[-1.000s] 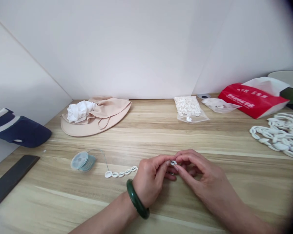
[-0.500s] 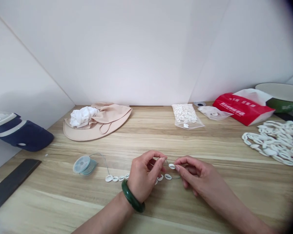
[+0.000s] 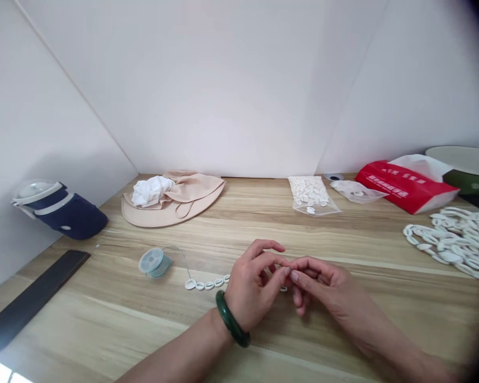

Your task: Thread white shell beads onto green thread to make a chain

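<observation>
- My left hand point(image 3: 259, 287) and right hand point(image 3: 323, 287) pinch nearly closed, fingertips meeting; I can't tell what they grip.
- The cowrie-shell strand point(image 3: 209, 285) lies partly beneath my left hand.

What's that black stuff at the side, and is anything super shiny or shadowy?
Head view: a blurry dark curve covers the right edge; glare whitens the bottom left corner; a soft shadow lies on the wall behind the blue jug.
</observation>
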`<control>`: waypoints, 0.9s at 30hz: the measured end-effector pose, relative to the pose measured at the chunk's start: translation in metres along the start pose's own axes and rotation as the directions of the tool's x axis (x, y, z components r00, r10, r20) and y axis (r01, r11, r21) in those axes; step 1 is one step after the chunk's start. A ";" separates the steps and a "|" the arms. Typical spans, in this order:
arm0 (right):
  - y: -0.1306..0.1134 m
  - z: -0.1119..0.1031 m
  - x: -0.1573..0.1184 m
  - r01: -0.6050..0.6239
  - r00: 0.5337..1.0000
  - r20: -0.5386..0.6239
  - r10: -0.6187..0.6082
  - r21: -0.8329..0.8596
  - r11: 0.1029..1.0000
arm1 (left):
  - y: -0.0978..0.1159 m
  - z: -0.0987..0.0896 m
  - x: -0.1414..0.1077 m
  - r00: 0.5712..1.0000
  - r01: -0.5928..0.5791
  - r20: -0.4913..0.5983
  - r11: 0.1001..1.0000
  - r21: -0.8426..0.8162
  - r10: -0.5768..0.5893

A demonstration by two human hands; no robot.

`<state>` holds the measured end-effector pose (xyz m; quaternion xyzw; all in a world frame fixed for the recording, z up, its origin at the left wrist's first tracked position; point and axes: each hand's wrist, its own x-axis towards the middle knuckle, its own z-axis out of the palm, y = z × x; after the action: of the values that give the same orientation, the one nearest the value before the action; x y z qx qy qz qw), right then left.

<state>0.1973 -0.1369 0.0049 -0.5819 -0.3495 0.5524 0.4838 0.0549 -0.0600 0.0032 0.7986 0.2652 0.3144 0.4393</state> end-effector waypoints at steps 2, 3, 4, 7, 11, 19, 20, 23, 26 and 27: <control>0.002 -0.003 0.001 0.010 1.000 0.000 -0.010 -0.013 1.000 | 0.002 0.000 0.001 1.000 -0.011 0.004 1.000 -0.006 0.011; 0.002 -0.005 0.002 0.012 1.000 -0.005 -0.012 -0.021 1.000 | 0.003 -0.002 0.002 1.000 -0.018 0.007 1.000 0.004 0.018; 0.003 -0.006 0.002 0.012 1.000 -0.013 -0.013 -0.029 0.999 | 0.006 -0.005 0.005 1.000 -0.024 0.015 0.999 0.030 0.024; 0.006 -0.012 0.006 0.017 0.999 -0.048 -0.019 -0.047 0.999 | 0.014 -0.031 0.013 0.994 -0.050 0.102 0.970 0.238 0.026; 0.010 -0.019 0.009 0.048 0.996 -0.074 -0.052 -0.059 0.997 | 0.016 -0.089 0.013 0.973 -0.068 0.218 0.801 0.595 -0.080; 0.007 -0.020 0.010 0.126 0.966 -0.220 -0.138 -0.067 0.990 | -0.030 -0.156 -0.032 0.915 -0.122 0.335 0.636 0.762 -0.226; 0.008 -0.020 0.011 0.129 0.961 -0.239 -0.139 -0.058 0.990 | -0.033 -0.156 -0.035 0.914 -0.123 0.341 0.651 0.749 -0.220; 0.010 -0.021 0.013 0.125 0.958 -0.256 -0.132 -0.045 0.991 | -0.035 -0.152 -0.036 0.916 -0.128 0.345 0.665 0.736 -0.206; 0.011 -0.024 0.015 0.135 0.957 -0.253 -0.142 -0.044 0.990 | -0.028 -0.150 -0.033 0.923 -0.131 0.333 0.658 0.742 -0.192; 0.011 -0.025 0.016 0.139 0.956 -0.253 -0.146 -0.044 0.989 | -0.026 -0.151 -0.032 0.928 -0.125 0.321 0.651 0.748 -0.190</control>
<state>0.2223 -0.1297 -0.0122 -0.6276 -0.3323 0.4320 0.5559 -0.0809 0.0104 0.0352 0.9477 0.2983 0.0098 0.1132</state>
